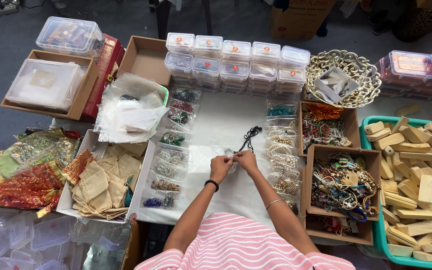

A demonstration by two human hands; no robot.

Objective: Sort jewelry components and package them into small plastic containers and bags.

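Both hands met over the middle of the white surface (216, 130), the left hand (220, 167) and right hand (246, 161) pinching the near end of a thin black cord (250, 137) between fingertips, each grip narrow and closed on it. The cord trailed away from the hands and lay loose on the cloth, ending in a small tangle. It looked very light, limp and thin, likely to slip or knot, so a fingertip pinch close to the end suited it best; what sat exactly between the fingers was too small to tell. A clear bag (211, 152) lay just beside the left hand. Rows of bagged beads (281, 165) flanked the right, and a box of cloth pouches (103, 185) the left.
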